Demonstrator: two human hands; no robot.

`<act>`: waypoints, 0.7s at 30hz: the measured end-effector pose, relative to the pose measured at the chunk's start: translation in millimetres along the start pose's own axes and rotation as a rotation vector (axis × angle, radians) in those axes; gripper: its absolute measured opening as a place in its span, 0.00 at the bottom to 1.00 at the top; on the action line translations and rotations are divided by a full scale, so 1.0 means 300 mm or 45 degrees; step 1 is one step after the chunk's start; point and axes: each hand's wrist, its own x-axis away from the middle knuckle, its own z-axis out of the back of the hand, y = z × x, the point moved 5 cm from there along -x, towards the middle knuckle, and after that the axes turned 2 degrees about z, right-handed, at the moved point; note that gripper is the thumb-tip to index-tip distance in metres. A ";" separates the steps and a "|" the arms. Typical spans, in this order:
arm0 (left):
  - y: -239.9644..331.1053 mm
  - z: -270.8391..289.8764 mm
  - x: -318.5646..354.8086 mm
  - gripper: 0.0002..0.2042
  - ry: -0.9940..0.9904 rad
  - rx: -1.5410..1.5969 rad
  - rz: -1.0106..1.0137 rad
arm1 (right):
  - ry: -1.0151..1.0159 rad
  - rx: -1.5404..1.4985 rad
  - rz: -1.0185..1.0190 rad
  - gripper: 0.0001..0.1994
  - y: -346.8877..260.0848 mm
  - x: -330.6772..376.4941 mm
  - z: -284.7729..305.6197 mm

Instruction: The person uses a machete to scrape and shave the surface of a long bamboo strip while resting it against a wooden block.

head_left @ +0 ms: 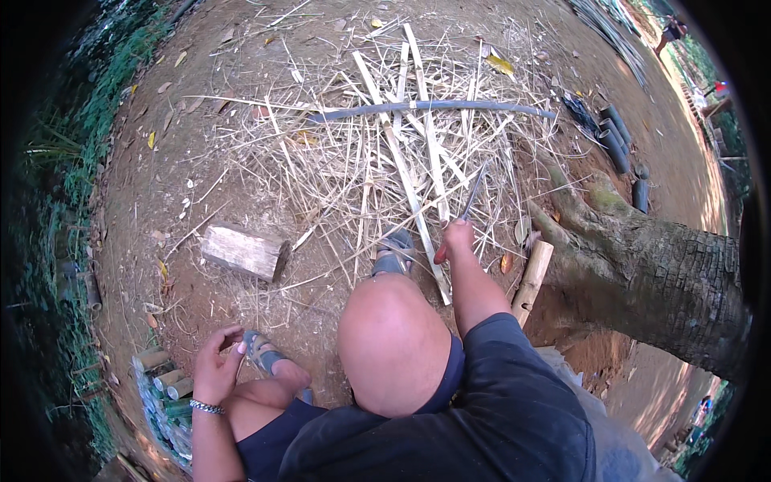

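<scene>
My right hand [457,238] is closed round the reddish handle of a knife [475,193], whose narrow blade slants up and to the right over the litter. Just left of that hand lie two long pale split bamboo strips [399,159], running away from me among thin shavings [321,173]. A grey-blue bamboo strip [482,105] crosses over them farther off. My left hand [217,365], with a chain bracelet at the wrist, hovers by my left leg. Its fingers are loosely bent, the thumb apart from them, and nothing shows in it.
A short wood block [245,251] lies on the dirt at left. To the right, a thick tree trunk [658,273] with spreading roots stands beside a pale pole [532,281]. Dark bamboo pieces [614,140] lie beyond it. Cut bamboo lengths [169,379] lie at lower left.
</scene>
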 end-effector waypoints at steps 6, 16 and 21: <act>-0.051 -0.027 -0.016 0.15 -0.079 0.062 0.086 | -0.018 -0.413 0.074 0.11 -0.047 0.047 0.035; 0.054 -0.044 0.033 0.15 -0.079 0.137 -0.115 | -0.267 -1.025 0.444 0.16 -0.564 0.340 0.482; 0.160 -0.047 0.081 0.14 -0.022 0.168 -0.345 | -0.312 -0.994 0.811 0.09 -0.942 0.557 0.804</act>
